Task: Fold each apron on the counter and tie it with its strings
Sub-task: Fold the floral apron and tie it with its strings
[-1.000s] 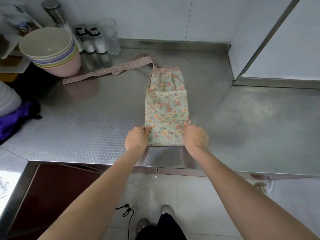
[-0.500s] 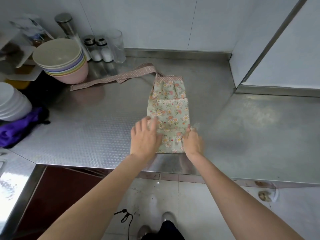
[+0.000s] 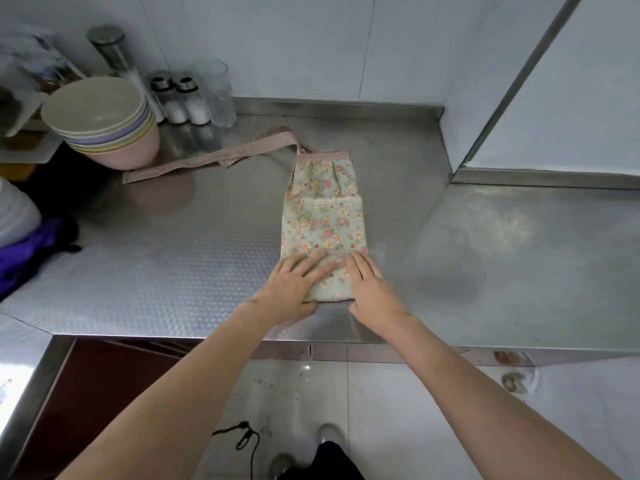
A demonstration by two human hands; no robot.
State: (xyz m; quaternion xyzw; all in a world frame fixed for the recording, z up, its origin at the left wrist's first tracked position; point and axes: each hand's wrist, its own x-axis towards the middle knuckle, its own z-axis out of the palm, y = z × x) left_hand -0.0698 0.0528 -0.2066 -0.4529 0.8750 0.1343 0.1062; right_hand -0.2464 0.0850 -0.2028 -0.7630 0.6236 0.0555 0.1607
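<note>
A floral apron [image 3: 323,220], folded into a long narrow strip, lies on the steel surface [image 3: 173,258] with its near end close to the front edge. Both hands lie flat on that near end. The left hand [image 3: 294,289] covers the left corner, its fingers [image 3: 313,263] straight and spread across the cloth. The right hand [image 3: 372,289] lies along the right edge, its fingers [image 3: 360,265] straight too and pressing down; neither hand grips anything. Whether the right palm rests on cloth or on bare metal is hard to tell from this angle.

At the far end of the apron a dotted pink band runs across the top, and the strings [image 3: 211,159] of the same dotted cloth trail away to the left, lying loose on the surface toward a stack of bowls [image 3: 104,129]. Behind the bowls, against the white wall, stand two shakers [image 3: 180,98], a clear glass [image 3: 218,93] and a tall metal-topped grinder [image 3: 114,57]. A purple cloth [image 3: 31,251] sits at the left edge.
</note>
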